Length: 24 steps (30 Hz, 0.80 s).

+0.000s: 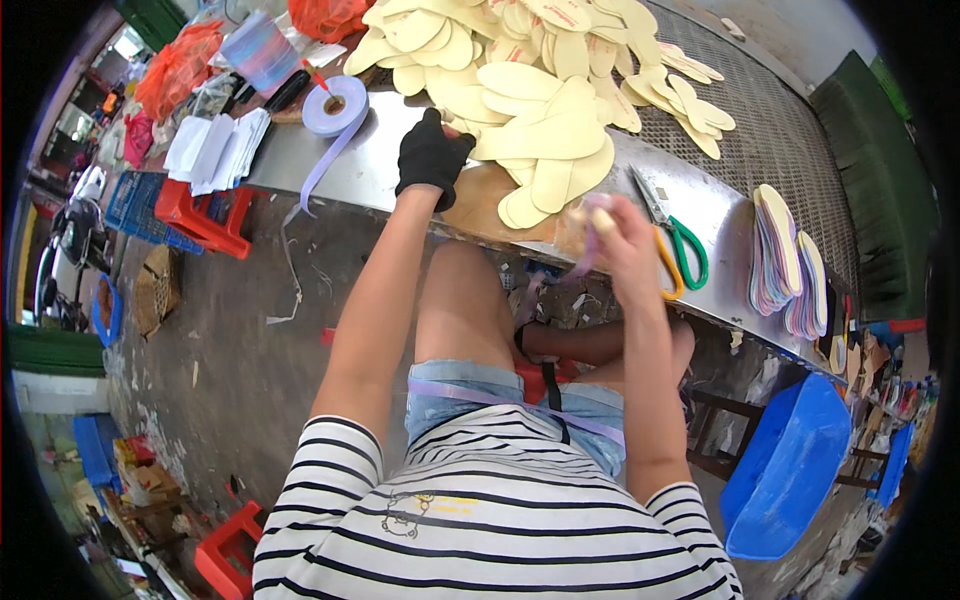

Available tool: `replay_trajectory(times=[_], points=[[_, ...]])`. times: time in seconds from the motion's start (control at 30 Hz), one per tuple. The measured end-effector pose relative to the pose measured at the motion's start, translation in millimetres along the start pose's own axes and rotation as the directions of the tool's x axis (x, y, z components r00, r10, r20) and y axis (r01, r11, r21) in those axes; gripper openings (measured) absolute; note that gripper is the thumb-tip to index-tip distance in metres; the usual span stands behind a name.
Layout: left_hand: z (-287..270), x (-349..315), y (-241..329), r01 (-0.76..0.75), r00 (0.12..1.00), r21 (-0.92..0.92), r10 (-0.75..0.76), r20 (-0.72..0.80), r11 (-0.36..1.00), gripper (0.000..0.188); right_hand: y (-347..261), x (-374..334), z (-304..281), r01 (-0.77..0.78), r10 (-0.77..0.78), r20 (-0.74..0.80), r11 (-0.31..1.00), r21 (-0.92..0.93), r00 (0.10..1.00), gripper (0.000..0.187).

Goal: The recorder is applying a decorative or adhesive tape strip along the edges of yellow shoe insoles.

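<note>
My left hand (435,155) half-curls at insoles (545,138), hold unclear; right hand (628,240) pinches ribbon (584,264), likely for bundling; next calls for gathering.

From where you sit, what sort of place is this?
Probably a small insole workshop. A heap of pale yellow insoles spreads across a metal-topped table, with scissors nearby and layered insole stacks towards the right.

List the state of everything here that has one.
Left hand: black-gloved, against the loose insoles.
Right hand: bare, blurred, pinching a lavender strip.
Loose insoles: heaped, overlapping.
Stacked insoles: piled side by side.
Ribbon roll: flat, partly unwound past the edge of the metal table.
Scissors: lying flat, unheld.
White papers: loosely stacked.
</note>
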<state>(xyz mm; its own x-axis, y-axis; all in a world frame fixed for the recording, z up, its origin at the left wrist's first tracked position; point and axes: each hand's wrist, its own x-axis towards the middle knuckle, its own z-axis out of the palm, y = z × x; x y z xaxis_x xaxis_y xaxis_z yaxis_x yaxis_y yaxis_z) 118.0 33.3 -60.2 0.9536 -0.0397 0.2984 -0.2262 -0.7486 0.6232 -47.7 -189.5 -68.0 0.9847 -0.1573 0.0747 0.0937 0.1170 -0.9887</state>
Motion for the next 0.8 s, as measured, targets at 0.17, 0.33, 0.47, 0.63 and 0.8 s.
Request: replay_trajectory(times=[0.17, 0.33, 0.47, 0.63, 0.8], points=[[-14.1, 3.8, 15.9, 0.375, 0.915, -0.702, -0.119, 0.385, 0.605, 0.019, -0.2, 16.8, 48.7, 0.184, -0.209, 0.074, 0.577, -0.796, 0.975, 0.015], [-45.7, -19.1, 34.8, 0.431, 0.887, -0.902, 0.204, 0.414, -0.042, 0.033, -5.8, 14.7, 48.6, 0.142, -0.160, 0.051, 0.630, -0.763, 0.986, 0.019], [-43.1, -93.1, 63.0, 0.516, 0.857, -0.855, 0.036, 0.515, -0.056, 0.026, -14.4, -17.0, 23.6, 0.015, -0.013, -0.059, 0.999, 0.034, 0.998, 0.017], [-4.3, -150.5, 74.1, 0.540, 0.842, -0.828, 0.093, 0.532, -0.151, 0.022, -36.3, -50.9, 10.1, 0.006, 0.042, -0.132, 0.939, 0.345, 0.990, 0.017], [27.7, -182.7, 68.6, 0.415, 0.868, -0.881, 0.192, 0.459, 0.227, 0.027, -63.9, -61.9, 26.7, -0.030, 0.032, -0.039, 0.999, 0.045, 0.999, 0.010]])
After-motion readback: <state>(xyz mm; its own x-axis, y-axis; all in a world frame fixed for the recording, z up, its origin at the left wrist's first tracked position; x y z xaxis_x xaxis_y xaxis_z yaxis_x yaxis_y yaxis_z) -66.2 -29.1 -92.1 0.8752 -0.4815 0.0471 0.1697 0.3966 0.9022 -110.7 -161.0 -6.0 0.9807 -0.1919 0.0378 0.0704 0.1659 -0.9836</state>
